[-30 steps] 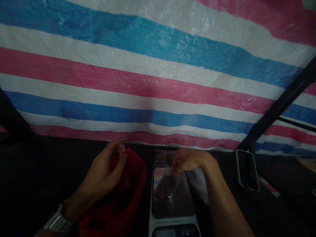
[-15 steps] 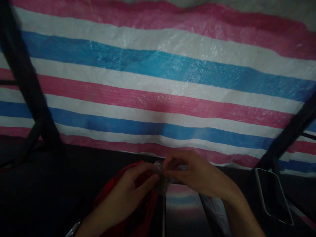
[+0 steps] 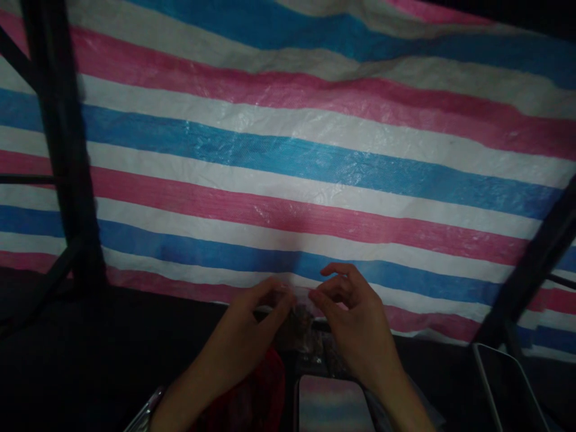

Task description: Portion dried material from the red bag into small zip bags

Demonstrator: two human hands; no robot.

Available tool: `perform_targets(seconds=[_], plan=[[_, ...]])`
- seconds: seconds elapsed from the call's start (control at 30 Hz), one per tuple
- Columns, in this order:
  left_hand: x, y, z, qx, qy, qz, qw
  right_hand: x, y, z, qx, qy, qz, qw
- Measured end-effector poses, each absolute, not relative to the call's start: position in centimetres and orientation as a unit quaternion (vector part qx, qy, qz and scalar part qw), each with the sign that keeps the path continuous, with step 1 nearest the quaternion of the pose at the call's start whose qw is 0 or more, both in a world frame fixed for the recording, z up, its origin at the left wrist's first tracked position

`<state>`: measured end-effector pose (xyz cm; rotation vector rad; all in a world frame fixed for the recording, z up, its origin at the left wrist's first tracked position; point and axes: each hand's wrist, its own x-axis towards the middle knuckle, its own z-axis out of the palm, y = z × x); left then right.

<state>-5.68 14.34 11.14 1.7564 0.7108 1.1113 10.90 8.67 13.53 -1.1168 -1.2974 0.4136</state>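
Observation:
Both hands meet over a small clear plastic packet (image 3: 300,324) with dark contents, held up in front of a striped tarp. My left hand (image 3: 252,336) pinches the packet's top left with thumb and forefinger. My right hand (image 3: 353,327) pinches its top right, the other fingers curled above. Below the hands, the shiny platform of a small scale (image 3: 333,405) shows at the bottom edge. A red plastic bag (image 3: 252,399) lies under my left wrist.
A pink, white and blue striped tarp (image 3: 288,180) fills the background. Dark metal frame bars stand at the left (image 3: 63,156) and right (image 3: 535,264). A phone (image 3: 508,390) lies at the lower right on the dark surface.
The packet was lifted off the scale and raised between both hands. My left hand left the red bag and joined the right. The view tilted upward, so the scale slid down.

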Motion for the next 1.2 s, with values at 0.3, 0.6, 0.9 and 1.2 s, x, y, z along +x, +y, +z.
perform_targets(seconds=[0.3, 0.6, 0.9, 1.2], plan=[[-6.2, 14.4, 9.8, 0.676, 0.289, 0.476, 0.483, 10.2, 8.7, 12.7, -0.489, -0.614, 0.196, 0.587], [-6.5, 13.5, 10.3, 0.632, 0.25, 0.515, 0.522, 9.7, 8.6, 12.4, -0.49, -0.664, 0.126, 0.551], [-9.3, 12.0, 12.2, 0.587, 0.247, 0.471, 0.61, 7.4, 7.5, 13.1, -0.444, -0.663, 0.139, 0.587], [-11.1, 10.7, 11.5, 0.496, 0.205, 0.468, 0.703, 4.8, 6.9, 13.1, -0.43, -0.647, 0.128, 0.617]])
